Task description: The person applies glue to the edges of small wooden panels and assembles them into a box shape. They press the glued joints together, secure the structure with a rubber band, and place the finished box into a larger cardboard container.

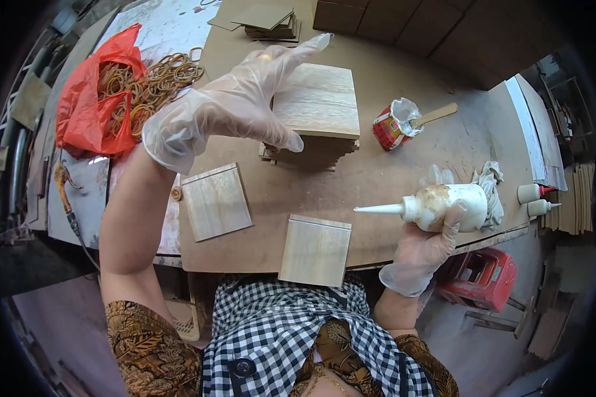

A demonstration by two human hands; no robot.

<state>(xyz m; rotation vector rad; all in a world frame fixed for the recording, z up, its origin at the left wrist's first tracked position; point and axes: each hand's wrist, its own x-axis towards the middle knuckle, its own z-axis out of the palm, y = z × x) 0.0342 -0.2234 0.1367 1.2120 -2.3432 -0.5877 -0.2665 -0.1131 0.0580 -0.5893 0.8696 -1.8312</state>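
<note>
My left hand (238,96), in a thin clear glove, reaches over the left side of a stack of pale wooden boards (321,99). Its thumb and fingers are spread wide, the thumb along the near side of the stack. My gloved right hand (425,248) is wrapped round a white squeeze bottle (467,202), which lies sideways in the grip with its long nozzle pointing left. Brownish stains mark the bottle. Two square wooden panels, one at the left (217,202) and one at the near edge (316,251), lie flat, each with a line along its far edge.
A red bag (89,112) spills rubber bands (169,76) at the left. Behind the stack lie thin brown boards (271,30). A red tub (392,126) with a wooden stick stands right of the stack. A crumpled cloth (491,192) and two small bottles (528,193) are farther right.
</note>
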